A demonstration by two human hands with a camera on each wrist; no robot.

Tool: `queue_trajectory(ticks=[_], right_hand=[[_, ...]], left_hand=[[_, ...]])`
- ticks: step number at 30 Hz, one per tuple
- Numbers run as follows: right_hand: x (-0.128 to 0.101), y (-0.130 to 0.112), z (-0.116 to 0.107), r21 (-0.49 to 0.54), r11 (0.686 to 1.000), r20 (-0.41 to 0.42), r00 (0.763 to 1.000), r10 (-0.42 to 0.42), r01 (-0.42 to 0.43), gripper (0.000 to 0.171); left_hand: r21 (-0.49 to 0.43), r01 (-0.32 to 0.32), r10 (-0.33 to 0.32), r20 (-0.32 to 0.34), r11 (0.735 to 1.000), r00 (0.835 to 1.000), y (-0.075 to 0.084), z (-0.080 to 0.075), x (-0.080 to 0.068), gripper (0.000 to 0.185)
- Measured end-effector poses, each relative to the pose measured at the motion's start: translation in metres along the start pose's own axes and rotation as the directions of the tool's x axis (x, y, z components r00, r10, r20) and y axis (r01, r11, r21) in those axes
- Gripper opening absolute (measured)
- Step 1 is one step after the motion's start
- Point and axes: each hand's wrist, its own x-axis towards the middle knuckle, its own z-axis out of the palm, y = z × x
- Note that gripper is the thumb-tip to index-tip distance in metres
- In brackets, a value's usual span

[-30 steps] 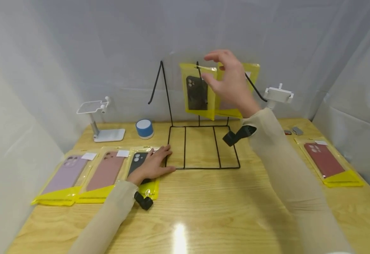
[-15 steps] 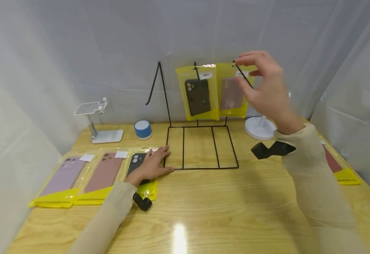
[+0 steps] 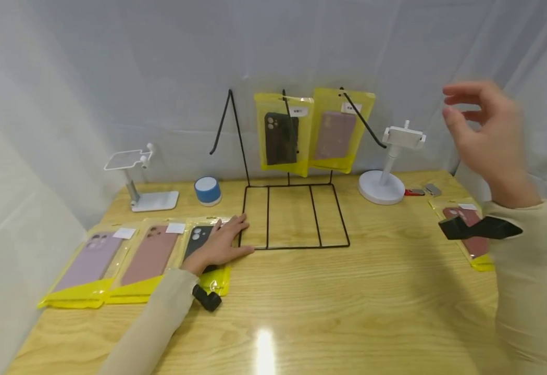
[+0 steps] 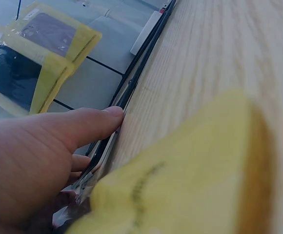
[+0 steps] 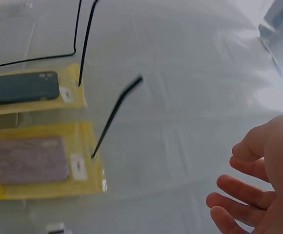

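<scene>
Steadying wire rack (image 3: 294, 216) with flat left hand (image 3: 222, 244) on black-case packet (image 3: 203, 245) | right hand (image 3: 486, 135) empty, fingers loose, upper right | two packets hang centre.

White phone stand (image 3: 139, 179) and blue speaker (image 3: 207, 190) at table's left rear; second white stand (image 3: 388, 166) right.

The head camera looks forward and down over the wooden table (image 3: 330, 307) toward the wire rack (image 3: 292, 172) from some way back; the left wrist camera sits very close to the tabletop, apparently facing the rack's base; the right wrist camera, raised, faces the curtain; all three share the hanging yellow packets (image 5: 34, 129).
</scene>
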Motion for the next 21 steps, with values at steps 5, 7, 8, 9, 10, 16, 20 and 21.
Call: queue_trajectory(ticks=[5,7,8,9,10,16,20,21], right_hand=[[-0.009,0.032,-0.02,-0.042,0.988,-0.022,0.989,0.147,-0.148,0.026],[-0.013,0.047,-0.027,-0.065,0.978,-0.033,0.98,0.197,-0.199,0.025],[-0.014,0.055,-0.031,-0.08,0.971,-0.038,0.974,0.222,-0.225,0.024],[-0.016,0.064,-0.034,-0.091,0.964,-0.041,0.968,0.248,-0.251,0.024],[-0.017,0.072,-0.036,-0.099,0.954,-0.044,0.959,0.279,-0.283,0.023],[-0.023,0.12,-0.047,-0.14,0.881,0.051,0.886,0.462,-0.451,0.027],[-0.034,0.154,-0.051,-0.181,0.832,0.085,0.835,0.544,-0.524,0.038],[-0.038,0.162,-0.052,-0.192,0.815,0.081,0.819,0.568,-0.546,0.041]], left_hand=[[-0.005,-0.002,0.002,-0.009,1.0,1.0,-0.001,0.001,-0.002,0.07],[-0.002,-0.003,0.003,-0.004,1.0,1.0,-0.001,0.001,-0.003,0.07],[0.0,-0.005,0.005,-0.003,1.0,1.0,-0.002,0.001,-0.002,0.07],[0.002,-0.007,0.007,-0.002,1.0,1.0,-0.002,0.001,-0.002,0.07],[0.003,-0.008,0.008,-0.003,1.0,1.0,-0.002,0.001,-0.002,0.07],[0.004,0.0,0.0,-0.013,1.0,1.0,-0.003,0.0,-0.002,0.069],[-0.002,0.002,-0.002,-0.006,1.0,1.0,-0.002,0.0,-0.002,0.07],[-0.003,0.002,-0.002,-0.004,1.0,1.0,-0.002,0.0,-0.002,0.07]])
